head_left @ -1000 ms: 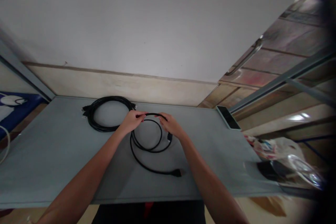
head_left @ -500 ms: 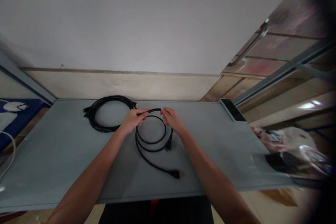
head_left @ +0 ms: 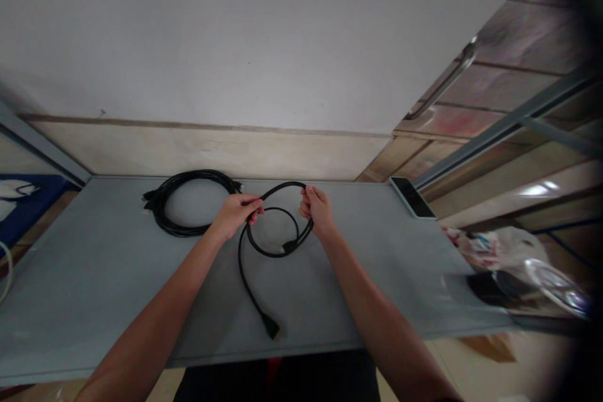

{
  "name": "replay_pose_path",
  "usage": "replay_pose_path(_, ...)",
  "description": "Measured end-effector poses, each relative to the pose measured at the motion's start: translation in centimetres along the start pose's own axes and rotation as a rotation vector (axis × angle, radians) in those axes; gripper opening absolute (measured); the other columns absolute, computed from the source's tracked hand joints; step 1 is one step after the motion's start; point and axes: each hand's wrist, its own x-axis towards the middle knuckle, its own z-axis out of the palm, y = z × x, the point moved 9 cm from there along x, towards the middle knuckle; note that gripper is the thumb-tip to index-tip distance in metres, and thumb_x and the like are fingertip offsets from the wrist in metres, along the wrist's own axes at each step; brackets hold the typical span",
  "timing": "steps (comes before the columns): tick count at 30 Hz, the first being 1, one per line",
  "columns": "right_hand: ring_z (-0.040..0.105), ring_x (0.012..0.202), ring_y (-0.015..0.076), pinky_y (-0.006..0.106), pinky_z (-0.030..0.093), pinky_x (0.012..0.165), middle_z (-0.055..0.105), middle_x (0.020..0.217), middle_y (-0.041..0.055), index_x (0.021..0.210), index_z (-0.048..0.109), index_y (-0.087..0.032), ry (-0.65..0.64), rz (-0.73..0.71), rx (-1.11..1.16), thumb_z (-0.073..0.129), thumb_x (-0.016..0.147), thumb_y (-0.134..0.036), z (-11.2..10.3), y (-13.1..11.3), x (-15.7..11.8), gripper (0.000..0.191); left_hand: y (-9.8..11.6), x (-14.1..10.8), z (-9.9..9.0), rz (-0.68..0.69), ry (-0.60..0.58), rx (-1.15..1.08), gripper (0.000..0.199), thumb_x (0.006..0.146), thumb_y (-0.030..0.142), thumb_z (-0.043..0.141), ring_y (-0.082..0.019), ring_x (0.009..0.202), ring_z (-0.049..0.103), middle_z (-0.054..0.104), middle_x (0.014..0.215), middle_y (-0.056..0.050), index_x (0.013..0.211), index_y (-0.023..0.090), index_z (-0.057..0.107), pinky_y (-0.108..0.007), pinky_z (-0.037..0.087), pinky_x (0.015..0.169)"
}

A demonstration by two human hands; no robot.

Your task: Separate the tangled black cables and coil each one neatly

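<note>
A black cable (head_left: 284,184) runs in loops between my hands above the grey table. My left hand (head_left: 242,209) pinches the loops at their left side. On the right side, my right hand (head_left: 317,208) has its fingers wrapped round the cable. One end with a dark plug (head_left: 270,326) hangs down toward the table's front edge. The other plug (head_left: 289,247) rests against the lower right of the loops. Just left of my left hand lies a second black cable (head_left: 162,217), wound into a thick coil with its plugs showing.
A phone (head_left: 413,198) lies at the back right of the grey table (head_left: 377,251). Off the right end are a plastic bag (head_left: 509,248) and a dark, shiny object (head_left: 494,289). A blue surface (head_left: 40,198) stands at the left. The wall (head_left: 264,63) rises behind.
My hands have moved apart, the right hand going right, and the arc of cable between them is wider. The hanging plug has swung left, and the other plug has shifted up and left.
</note>
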Motion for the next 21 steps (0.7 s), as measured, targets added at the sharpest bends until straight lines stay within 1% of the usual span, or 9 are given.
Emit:
replay_pose_path(3,0.017,0.037,0.0051,0.021,0.015,0.034,0.024,0.052,-0.0105,0.083,0.056,-0.02,-0.088,0.069,-0.057,0.061,0.081,-0.054,1.4,0.4,-0.6,0.034,0.3,0.1,-0.9,0.03,0.026,0.096,0.026,0.08,0.035,0.065,-0.006,0.047,0.045,0.064,0.069,-0.004,0.079,0.01,0.069,-0.021,0.035,0.043)
replay_pose_path(6,0.017,0.037,0.0056,0.022,0.015,0.034,0.028,0.053,-0.0096,0.093,0.059,-0.019,-0.169,0.106,-0.126,0.052,0.084,-0.048,2.4,0.7,-1.0,0.031,0.2,0.3,-1.4,0.058,0.036,0.208,0.028,0.082,0.038,0.061,-0.007,0.045,0.045,0.062,0.065,-0.003,0.076,0.011,0.068,-0.021,0.034,0.042)
replay_pose_path(8,0.02,0.036,0.0059,0.021,0.017,0.034,0.03,0.054,-0.0092,0.096,0.059,-0.019,-0.213,0.116,-0.178,0.05,0.084,-0.046,2.7,0.9,-1.1,0.031,0.1,0.5,-1.5,0.084,0.039,0.31,0.031,0.084,0.04,0.058,-0.008,0.044,0.046,0.061,0.06,-0.002,0.074,0.012,0.068,-0.022,0.034,0.042)
replay_pose_path(10,0.023,0.036,0.0064,0.022,0.019,0.034,0.032,0.054,-0.009,0.098,0.06,-0.019,-0.233,0.096,-0.255,0.05,0.085,-0.046,2.7,1.0,-1.0,0.032,0.3,0.4,-1.5,0.114,0.05,0.414,0.033,0.086,0.041,0.055,-0.01,0.044,0.048,0.062,0.059,-0.002,0.077,0.013,0.07,-0.022,0.036,0.043)
replay_pose_path(13,0.029,0.039,0.0077,0.022,0.024,0.038,0.038,0.054,-0.0073,0.097,0.064,-0.018,-0.258,-0.004,-0.467,0.05,0.087,-0.05,2.7,0.6,-1.0,0.036,1.1,0.0,-0.9,0.191,0.077,0.557,0.032,0.087,0.037,0.054,-0.012,0.049,0.054,0.069,0.068,-0.004,0.091,0.014,0.075,-0.024,0.041,0.049)
replay_pose_path(16,0.044,0.052,0.0105,0.023,0.034,0.05,0.053,0.062,-0.0017,0.088,0.067,-0.018,-0.344,-0.208,-0.737,0.051,0.09,-0.046,4.0,-0.2,-1.7,0.033,2.0,-0.6,0.4,0.283,0.075,0.677,0.03,0.088,0.032,0.054,-0.014,0.057,0.06,0.073,0.076,-0.006,0.1,0.015,0.076,-0.025,0.044,0.058)
replay_pose_path(18,0.05,0.062,0.0123,0.024,0.037,0.058,0.06,0.069,0.0008,0.084,0.068,-0.018,-0.4,-0.326,-0.859,0.05,0.092,-0.041,5.0,-0.4,-2.5,0.03,2.2,-1.0,1.3,0.333,0.053,0.695,0.029,0.088,0.029,0.055,-0.017,0.066,0.063,0.074,0.079,-0.007,0.101,0.015,0.077,-0.026,0.046,0.064)
replay_pose_path(19,0.05,0.063,0.0126,0.024,0.037,0.06,0.061,0.07,0.0009,0.084,0.067,-0.018,-0.411,-0.359,-0.899,0.05,0.093,-0.04,5.3,-0.3,-2.7,0.029,2.2,-1.0,1.7,0.343,0.043,0.681,0.028,0.087,0.029,0.056,-0.017,0.069,0.064,0.074,0.08,-0.008,0.101,0.015,0.077,-0.026,0.046,0.065)
replay_pose_path(21,0.048,0.06,0.0126,0.024,0.035,0.059,0.058,0.066,-0.0002,0.082,0.066,-0.019,-0.4,-0.382,-0.952,0.049,0.094,-0.039,5.4,0.0,-2.8,0.029,1.6,-0.9,1.9,0.299,0.027,0.609,0.03,0.087,0.031,0.057,-0.016,0.065,0.062,0.073,0.077,-0.007,0.103,0.015,0.076,-0.025,0.045,0.06)
